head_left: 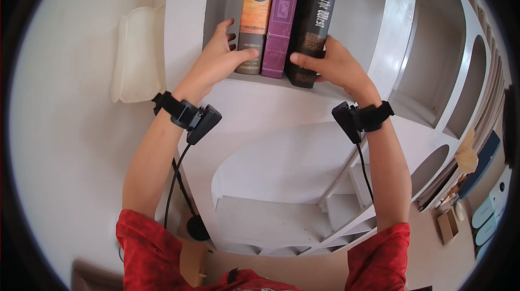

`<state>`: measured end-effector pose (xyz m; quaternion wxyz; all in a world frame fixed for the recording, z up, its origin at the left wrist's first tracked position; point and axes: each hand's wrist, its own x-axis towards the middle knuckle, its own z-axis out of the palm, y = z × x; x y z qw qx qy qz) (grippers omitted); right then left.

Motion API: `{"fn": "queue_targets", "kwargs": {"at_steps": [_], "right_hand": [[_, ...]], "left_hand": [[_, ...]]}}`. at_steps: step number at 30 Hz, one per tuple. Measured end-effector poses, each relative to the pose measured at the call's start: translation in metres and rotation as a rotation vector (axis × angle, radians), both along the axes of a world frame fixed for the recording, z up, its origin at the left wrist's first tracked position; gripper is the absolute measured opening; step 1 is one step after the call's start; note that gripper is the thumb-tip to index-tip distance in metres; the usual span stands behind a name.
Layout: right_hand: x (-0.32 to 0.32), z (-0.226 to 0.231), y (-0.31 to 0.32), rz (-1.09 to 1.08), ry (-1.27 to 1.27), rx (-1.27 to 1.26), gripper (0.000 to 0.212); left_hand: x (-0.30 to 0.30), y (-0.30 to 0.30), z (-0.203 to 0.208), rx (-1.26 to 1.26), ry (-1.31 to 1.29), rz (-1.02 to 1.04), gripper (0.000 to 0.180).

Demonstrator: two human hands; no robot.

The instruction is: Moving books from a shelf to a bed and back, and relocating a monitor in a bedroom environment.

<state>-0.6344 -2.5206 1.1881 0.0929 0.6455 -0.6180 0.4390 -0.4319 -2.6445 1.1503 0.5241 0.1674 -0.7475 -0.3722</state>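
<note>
Three thick books stand upright side by side on a white shelf [346,92]. An orange book with a grey lower spine [254,7] is at the left, a purple book [282,15] in the middle, and a black book [316,9] at the right, leaning a little. My left hand [219,55] is beside the orange book, its fingers spread and its thumb against the lower spine. Around the lower part of the black book is my right hand [338,66], thumb across the spine and fingers on the right side, partly hidden.
Below the shelf is a lower arched compartment [265,218]. More arched compartments [433,47] curve away at the right. A cream tray-shaped piece [138,55] is against the wall at the left. On the floor at the right are a small cardboard box [447,227] and light-blue slippers [483,212].
</note>
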Motion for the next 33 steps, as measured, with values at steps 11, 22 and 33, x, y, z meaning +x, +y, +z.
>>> {"fn": "queue_targets", "kwargs": {"at_steps": [11,22,33], "right_hand": [[-0.006,-0.016,-0.020,0.024,-0.020,0.197,0.066],[-0.007,-0.018,-0.027,-0.045,-0.010,0.127,0.070],[0.011,-0.016,-0.018,-0.105,0.058,0.111,0.063]], "left_hand": [[-0.005,-0.015,-0.001,0.004,-0.097,-0.126,0.078],[-0.006,-0.014,-0.003,-0.039,-0.113,-0.095,0.077],[-0.009,-0.010,-0.006,-0.270,-0.135,-0.002,0.080]]}}
